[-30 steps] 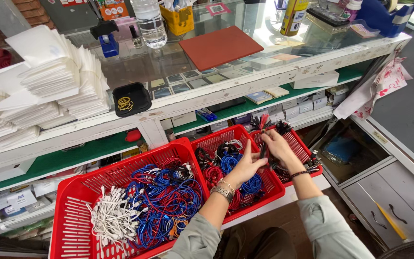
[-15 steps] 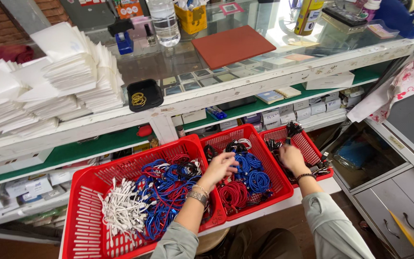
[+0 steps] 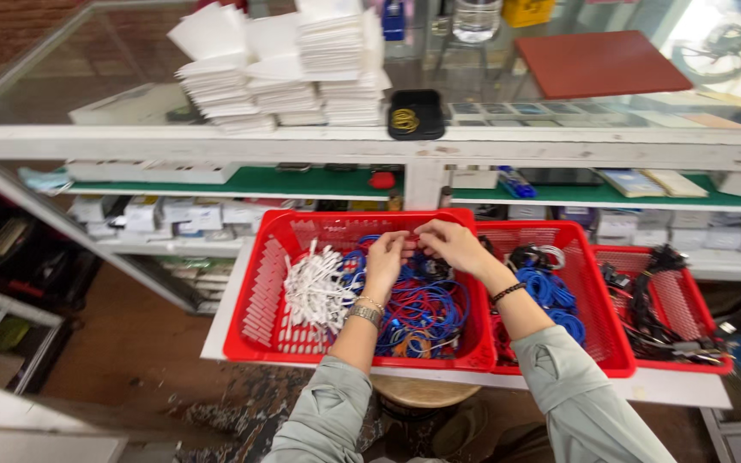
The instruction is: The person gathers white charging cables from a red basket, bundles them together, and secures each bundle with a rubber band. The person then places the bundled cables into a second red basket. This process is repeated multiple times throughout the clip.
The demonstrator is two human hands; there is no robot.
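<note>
A white shelf [image 3: 696, 390] runs across the lower frame, carrying three red baskets. Above the left basket [image 3: 259, 300], at centre frame, the left hand [image 3: 385, 261] and right hand [image 3: 449, 244] meet, fingers pinched narrow on a small cable piece I cannot make out, over blue and red cables [image 3: 426, 313]. White cables [image 3: 315, 287] lie just left. Beyond, the glass counter [image 3: 508, 137] holds stacked white papers [image 3: 289, 64].

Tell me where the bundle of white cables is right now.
In the head view, the white cables lie in the left part of the leftmost red basket, just left of the left hand and the blue and red cables.
</note>
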